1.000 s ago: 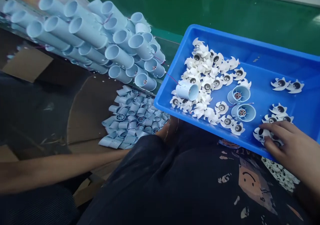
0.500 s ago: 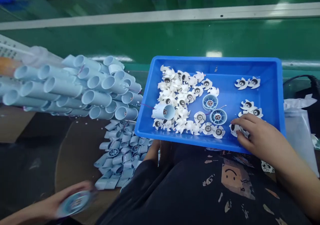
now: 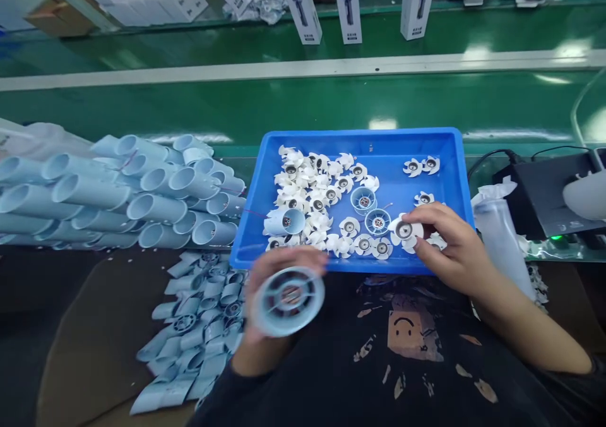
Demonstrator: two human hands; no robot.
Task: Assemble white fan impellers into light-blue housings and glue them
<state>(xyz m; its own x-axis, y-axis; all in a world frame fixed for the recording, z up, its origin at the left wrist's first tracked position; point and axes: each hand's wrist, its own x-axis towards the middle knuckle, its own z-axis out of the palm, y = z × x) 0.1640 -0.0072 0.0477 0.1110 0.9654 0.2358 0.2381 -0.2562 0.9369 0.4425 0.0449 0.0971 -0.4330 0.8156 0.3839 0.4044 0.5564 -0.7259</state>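
Left hand [image 3: 279,261] closed around a round pale blue spoked disc [image 3: 288,300], the disc a little blurred and held up just in front of the near edge of a blue plastic tray [image 3: 360,138]. Right hand [image 3: 449,250] closed in a pinch on one white plastic fan [image 3: 404,230], above the front right part of the tray and close to its right wall. Inside the tray, a dense heap of white fans [image 3: 303,187] on the left half, and one short blue tube [image 3: 285,222] lying on its side at the heap's left edge. Two blue rings [image 3: 364,201] near the middle, just beside the heap. Open blue floor along the far wall and toward the right wall, with only a pair of white fans [image 3: 421,166] near the far right corner. Past the tray's left wall, a bundle of long pale blue tubes [image 3: 89,190], with open ends toward the camera side and very near the tray. In front of the bundle, on a brown cardboard sheet [image 3: 80,326], a loose pile of short blue tube pieces [image 3: 194,326], just left of the left hand. Behind the tray, a wide green conveyor belt [image 3: 303,105], a white strip [image 3: 303,67] across it, and upright white boxes [image 3: 347,4] farther back. Beside the right wall, a clear plastic bag [image 3: 497,237] and a black device [image 3: 540,193] with a small green light. Under the tray's near edge, a dark T-shirt [image 3: 404,332] with a smiley print, on the person's own body.
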